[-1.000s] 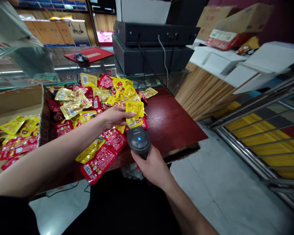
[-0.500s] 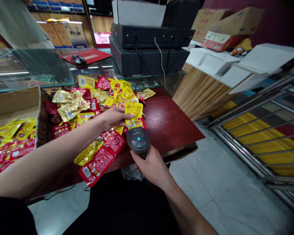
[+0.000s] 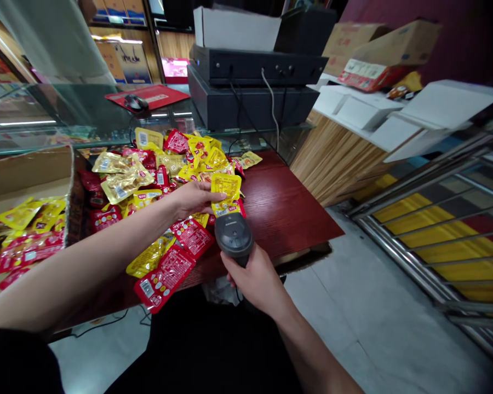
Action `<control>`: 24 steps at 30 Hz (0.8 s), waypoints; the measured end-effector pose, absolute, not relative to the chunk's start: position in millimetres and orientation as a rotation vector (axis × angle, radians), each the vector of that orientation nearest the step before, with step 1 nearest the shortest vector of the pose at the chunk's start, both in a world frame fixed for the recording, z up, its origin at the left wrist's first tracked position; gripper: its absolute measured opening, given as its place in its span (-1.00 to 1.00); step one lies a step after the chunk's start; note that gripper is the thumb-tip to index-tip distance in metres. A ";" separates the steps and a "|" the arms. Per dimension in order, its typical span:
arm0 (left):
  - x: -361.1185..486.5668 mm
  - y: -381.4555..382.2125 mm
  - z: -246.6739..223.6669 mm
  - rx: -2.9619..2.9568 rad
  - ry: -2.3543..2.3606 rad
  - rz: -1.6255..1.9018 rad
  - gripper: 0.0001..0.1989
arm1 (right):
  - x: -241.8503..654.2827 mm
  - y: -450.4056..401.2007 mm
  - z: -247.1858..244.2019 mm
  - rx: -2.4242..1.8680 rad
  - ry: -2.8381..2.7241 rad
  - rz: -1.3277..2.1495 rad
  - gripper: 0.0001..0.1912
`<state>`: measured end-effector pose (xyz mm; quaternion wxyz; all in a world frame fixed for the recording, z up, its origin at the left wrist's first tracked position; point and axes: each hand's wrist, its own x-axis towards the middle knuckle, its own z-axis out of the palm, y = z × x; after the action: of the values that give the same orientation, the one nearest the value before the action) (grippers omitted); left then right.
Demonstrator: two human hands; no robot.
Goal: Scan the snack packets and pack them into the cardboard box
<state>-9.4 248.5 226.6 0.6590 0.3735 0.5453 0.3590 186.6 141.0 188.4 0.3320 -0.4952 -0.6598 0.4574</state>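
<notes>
My left hand (image 3: 195, 199) pinches a yellow packet (image 3: 225, 187) between thumb and fingers, over the right side of a heap of red, yellow and gold packets (image 3: 170, 161). My right hand (image 3: 252, 276) is wrapped round the handle of a black barcode scanner (image 3: 234, 235), whose head is just below the yellow packet. Two red packets (image 3: 164, 277) lie near the front edge of the dark red table (image 3: 287, 197), beside a yellow one. The scanner head hides part of the packet's lower end.
An open cardboard box (image 3: 70, 186) holding packets stands at the left. Behind the heap are a glass counter (image 3: 86, 123), a mouse (image 3: 135, 102) and black machines (image 3: 254, 101) with cables. White boxes (image 3: 359, 109) and a metal rack (image 3: 394, 241) stand at the right.
The blue light on the scanner no longer shows. The view has shifted slightly, and a person behind the counter appears farther right. Both hands keep their holds.
</notes>
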 end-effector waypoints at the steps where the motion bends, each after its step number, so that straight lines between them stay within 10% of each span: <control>1: -10.1 246.9 227.7 0.843 1.241 0.829 -0.80 | 186.7 141.3 188.5 -1.284 -1.720 1.194 -0.73; 24: -241.7 66.5 323.4 0.984 2.183 1.298 -0.52 | 119.6 168.5 224.3 -0.902 -1.672 1.318 -0.59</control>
<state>-241.7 66.5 323.4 0.2073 0.3535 0.7840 0.4662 119.6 168.5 224.3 0.4028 -0.3571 -0.6620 0.5215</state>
